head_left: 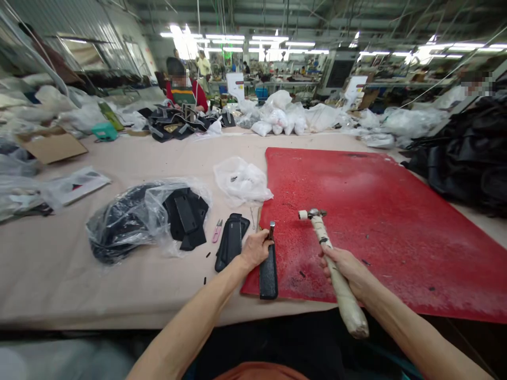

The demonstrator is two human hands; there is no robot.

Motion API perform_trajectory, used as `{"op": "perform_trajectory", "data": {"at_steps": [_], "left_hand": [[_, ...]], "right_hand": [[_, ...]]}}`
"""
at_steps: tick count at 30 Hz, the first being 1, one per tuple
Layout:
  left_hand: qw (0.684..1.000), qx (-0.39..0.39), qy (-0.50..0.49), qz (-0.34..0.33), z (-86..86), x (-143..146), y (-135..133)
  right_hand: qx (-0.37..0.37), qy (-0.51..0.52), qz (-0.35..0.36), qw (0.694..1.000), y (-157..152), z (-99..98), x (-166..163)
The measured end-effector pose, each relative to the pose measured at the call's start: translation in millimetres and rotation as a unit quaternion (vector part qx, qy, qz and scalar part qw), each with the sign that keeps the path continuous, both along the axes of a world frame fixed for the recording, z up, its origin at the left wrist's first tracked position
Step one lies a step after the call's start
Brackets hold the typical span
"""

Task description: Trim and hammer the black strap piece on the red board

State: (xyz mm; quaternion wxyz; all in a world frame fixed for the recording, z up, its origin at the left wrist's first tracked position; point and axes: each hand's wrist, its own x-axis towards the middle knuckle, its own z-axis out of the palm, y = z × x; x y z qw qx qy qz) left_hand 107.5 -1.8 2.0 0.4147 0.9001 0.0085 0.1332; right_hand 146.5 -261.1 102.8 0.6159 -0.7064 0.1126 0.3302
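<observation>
The left hand [256, 249] is closed around a small metal punch [271, 230], holding it straight up on the top end of a black strap [268, 272]. The strap lies on the near left edge of a big red mat [380, 211], partly hanging over onto the tan table [158, 158]. Its long side runs from 6 o'clock up to 12 o'clock, pointing away from the person. It looks flat, thin and a bit bendy, so it is probably light and best pinned down near the end where the punch stands. The right hand [348, 270] is clenched on a hammer [330, 258], gripping the middle of its taped handle. The hammer's head is up near 11 o'clock and the handle's fat end points back to 5 o'clock. The head looks like metal and likely feels heavy, and the tape should stop slipping. At 9 o'clock from the strap lie more black pieces [232, 240], small pink snips [217, 230] and a clear bag of black parts [146, 216]. A white bag [242, 181] sits at 11 o'clock. Another person [182, 89] works far across the table.
</observation>
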Motion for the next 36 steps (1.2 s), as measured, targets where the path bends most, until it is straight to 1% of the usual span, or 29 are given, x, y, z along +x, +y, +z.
{"op": "perform_trajectory", "data": {"at_steps": [2, 3, 4, 5, 6, 7, 8, 10, 12, 13, 14, 15, 16, 18, 20, 21, 22, 23, 24, 25, 27, 28, 29, 30, 31, 32, 34, 35, 36], "left_hand": [[1.0, -0.002, 0.0, 0.0, -2.2, 0, 0], [1.0, -0.002, 0.001, -0.001, -3.7, 0, 0], [1.0, -0.002, 0.002, -0.001, -5.2, 1, 0], [1.0, -0.002, 0.005, -0.002, -6.5, 1, 1], [1.0, -0.001, 0.007, -0.003, -7.5, 1, 1], [1.0, 0.0, 0.009, -0.003, -8.1, 1, 1], [1.0, 0.002, 0.009, -0.005, -8.5, 1, 1], [1.0, 0.008, 0.006, -0.005, -8.6, 1, 1], [1.0, 0.014, 0.0, -0.002, -8.1, 1, 1], [1.0, 0.016, -0.002, 0.0, -7.8, 1, 1], [1.0, 0.017, -0.004, 0.002, -7.4, 1, 1], [1.0, 0.017, -0.006, 0.003, -7.0, 1, 1], [1.0, 0.016, -0.007, 0.003, -6.5, 1, 0], [1.0, 0.011, -0.007, 0.0, -5.6, 1, 0], [1.0, 0.004, -0.004, -0.005, -5.0, 0, 0], [1.0, 0.001, -0.002, -0.006, -4.8, 0, 1], [1.0, -0.001, 0.0, -0.006, -4.6, 0, 1], [1.0, -0.001, 0.001, -0.006, -4.5, 0, 1], [1.0, 0.001, 0.003, -0.006, -4.4, 0, 1], [1.0, 0.005, 0.003, -0.006, -4.3, 1, 1], [1.0, 0.014, 0.003, -0.004, -4.3, 1, 0], [1.0, 0.016, 0.002, -0.003, -4.6, 1, 0], [1.0, 0.016, 0.001, -0.002, -5.0, 1, 0], [1.0, 0.014, -0.001, -0.002, -5.6, 1, -1], [1.0, 0.01, -0.003, -0.002, -6.3, 1, 0], [1.0, 0.006, -0.005, -0.003, -7.1, 1, 0], [1.0, 0.0, -0.007, -0.005, -8.5, 1, 0], [1.0, 0.001, -0.007, -0.006, -9.2, 1, 0], [1.0, 0.005, -0.006, -0.008, -9.7, 1, 0]], "right_hand": [[-0.049, -0.109, 0.011, 0.993, 3, 33.2, -2], [-0.085, -0.189, 0.025, 0.978, 4, 51.8, -3], [-0.12, -0.274, 0.038, 0.953, 4, 70.0, -4], [-0.158, -0.357, 0.042, 0.92, 4, 86.0, -5], [-0.2, -0.421, 0.052, 0.883, 4, 98.4, -7], [-0.237, -0.475, 0.066, 0.845, 4, 105.8, -10], [-0.27, -0.512, 0.093, 0.81, 4, 108.0, -13], [-0.325, -0.544, 0.18, 0.752, 3, 98.6, -18], [-0.364, -0.537, 0.278, 0.709, 1, 82.2, -20], [-0.379, -0.53, 0.311, 0.692, -1, 77.0, -19], [-0.388, -0.526, 0.332, 0.68, -2, 76.3, -17], [-0.388, -0.528, 0.338, 0.675, -3, 81.2, -15], [-0.38, -0.536, 0.332, 0.677, -3, 91.6, -14], [-0.341, -0.558, 0.287, 0.7, 0, 124.4, -16], [-0.289, -0.578, 0.192, 0.739, 8, 157.3, -22], [-0.266, -0.586, 0.119, 0.756, 12, 167.3, -27], [-0.245, -0.592, 0.045, 0.766, 16, 170.5, -30], [-0.231, -0.594, -0.011, 0.771, 19, 166.6, -33], [-0.226, -0.595, -0.019, 0.771, 19, 156.4, -34], [-0.239, -0.605, 0.019, 0.759, 18, 141.9, -34], [-0.297, -0.578, 0.209, 0.731, 12, 111.7, -29], [-0.324, -0.559, 0.265, 0.716, 9, 101.5, -26], [-0.341, -0.542, 0.306, 0.704, 6, 96.7, -23], [-0.35, -0.536, 0.317, 0.7, 4, 97.4, -21], [-0.347, -0.54, 0.304, 0.704, 4, 102.4, -20], [-0.335, -0.551, 0.274, 0.713, 5, 109.8, -21], [-0.299, -0.582, 0.171, 0.736, 11, 122.1, -26], [-0.282, -0.594, 0.134, 0.741, 13, 123.8, -28], [-0.274, -0.6, 0.126, 0.741, 14, 121.7, -31]]}}
